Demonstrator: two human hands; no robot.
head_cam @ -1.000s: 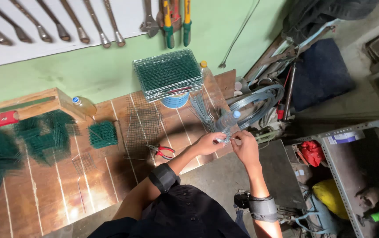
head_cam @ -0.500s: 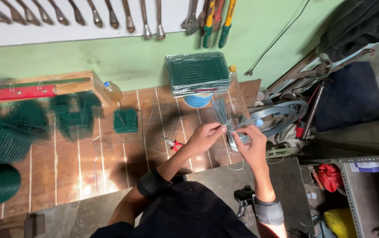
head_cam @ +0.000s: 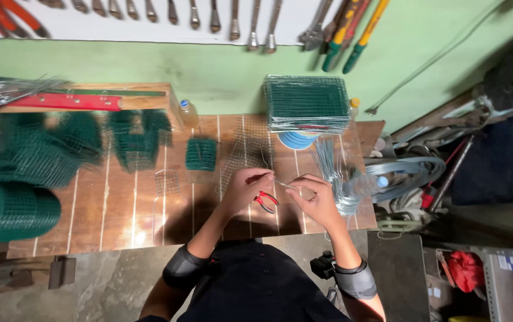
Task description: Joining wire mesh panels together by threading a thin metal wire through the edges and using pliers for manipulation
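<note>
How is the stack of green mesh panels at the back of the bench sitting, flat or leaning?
Flat. The stack of green mesh panels lies level on a blue round container, its top face toward the camera.

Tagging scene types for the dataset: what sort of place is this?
Likely a small metalwork or wire-craft workshop. Wrenches hang on the wall, green wire mesh panels are stacked on the wooden workbench, and both the left hand and right hand hold a thin wire.

Dark short-sleeved top, bare forearms — grey-black padded bands at both elbows
</note>
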